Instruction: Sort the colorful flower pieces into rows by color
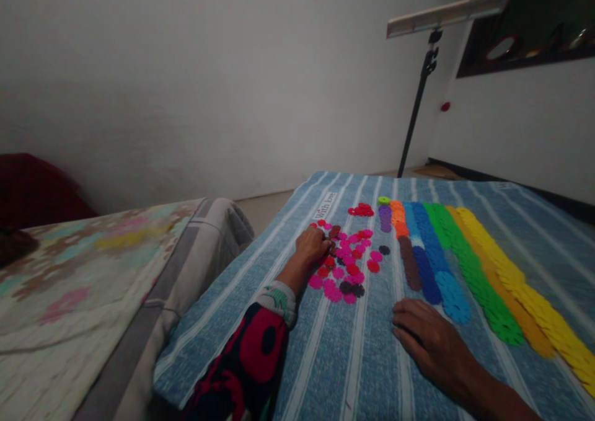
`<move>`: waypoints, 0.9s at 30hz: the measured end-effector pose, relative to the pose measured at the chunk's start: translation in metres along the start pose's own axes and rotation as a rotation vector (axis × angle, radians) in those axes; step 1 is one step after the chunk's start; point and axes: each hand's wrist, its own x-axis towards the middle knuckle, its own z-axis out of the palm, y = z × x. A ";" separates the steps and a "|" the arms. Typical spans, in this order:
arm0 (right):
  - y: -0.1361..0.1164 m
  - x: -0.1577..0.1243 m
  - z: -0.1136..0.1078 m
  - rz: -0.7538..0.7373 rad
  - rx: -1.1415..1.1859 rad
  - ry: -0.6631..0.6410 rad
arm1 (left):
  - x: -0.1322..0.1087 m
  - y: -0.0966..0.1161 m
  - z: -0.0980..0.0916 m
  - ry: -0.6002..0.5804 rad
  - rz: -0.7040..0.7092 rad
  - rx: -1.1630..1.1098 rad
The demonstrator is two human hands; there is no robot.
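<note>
My left hand (312, 245) reaches into a loose scatter of pink discs (333, 289), its fingers curled down and closed at the left side. What lies under its fingertips is hidden. Red discs (373, 265), black discs (359, 291) and a brown disc (334, 230) are mixed in with the pink ones. Flat on the striped cloth rests my right hand (425, 331), palm down with nothing visible in it. Just beyond it are overlapping rows of brown discs (409, 266), dark blue discs (426, 278) and light blue discs (453, 300).
Rows of green discs (493, 303), orange-yellow discs (525, 319) and yellow discs (525, 291) run along the right. Purple discs (385, 218) and a red pile (361, 209) lie farther back. A bed (83, 284) stands left; a black stand (416, 111) rises behind.
</note>
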 end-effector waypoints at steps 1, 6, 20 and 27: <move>0.000 0.000 0.000 -0.003 -0.002 0.002 | 0.002 -0.002 0.001 -0.006 0.010 -0.013; -0.001 -0.001 0.000 -0.024 -0.013 0.023 | 0.009 -0.013 0.004 -0.046 0.026 -0.105; 0.002 -0.002 0.002 -0.032 -0.016 0.019 | 0.010 -0.026 0.002 -0.033 0.112 -0.224; 0.002 -0.002 0.001 -0.033 -0.025 0.038 | 0.011 -0.022 0.002 -0.029 0.090 -0.222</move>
